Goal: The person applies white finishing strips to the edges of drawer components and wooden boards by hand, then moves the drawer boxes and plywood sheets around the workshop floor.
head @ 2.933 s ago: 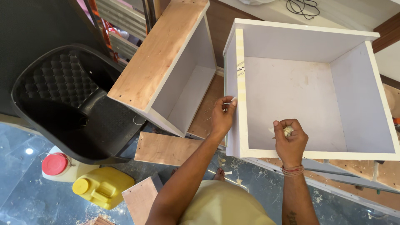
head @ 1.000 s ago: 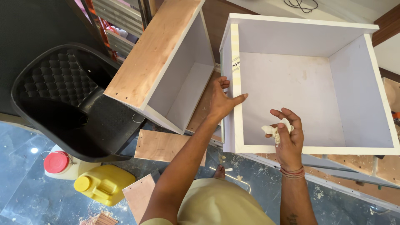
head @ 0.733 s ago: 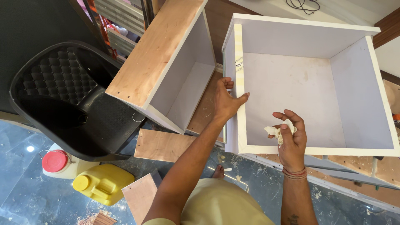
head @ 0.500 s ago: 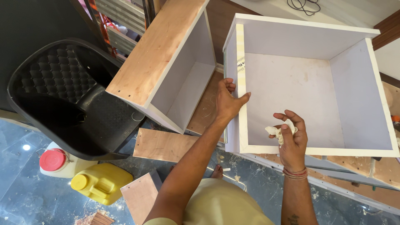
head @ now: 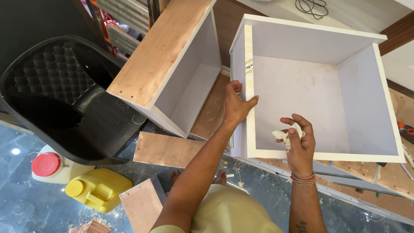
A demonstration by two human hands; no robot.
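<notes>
Right now, one white open-topped box (head: 310, 86) is sitting in front of the person, its bottom panel bare and pale. The left hand (head: 236, 105) is resting against the box's left wall, fingers spread and thumb hooking over the wall's pale top edge. The right hand (head: 298, 142) is hovering just over the box's near wall, its fingers closing around one small crumpled off-white wad (head: 285, 137); what that wad is made of I cannot tell.

Left of the white box, a second open box (head: 172, 69) with a bare plywood side is leaning tilted, a gap showing between the two. Two loose plywood pieces are lying below that second box: one flat board (head: 166, 150) and one smaller piece (head: 141, 206) nearer the person. Farther left of the white box, one black plastic chair (head: 60, 99) is standing, with one yellow jug (head: 97, 189) and one pale jug with a red cap (head: 49, 166) just below it.

Underneath, the blue-grey marbled floor (head: 26, 207) is carrying scattered sawdust and shavings. Below the white box's near wall, long plywood strips (head: 371, 190) are running to the right.
</notes>
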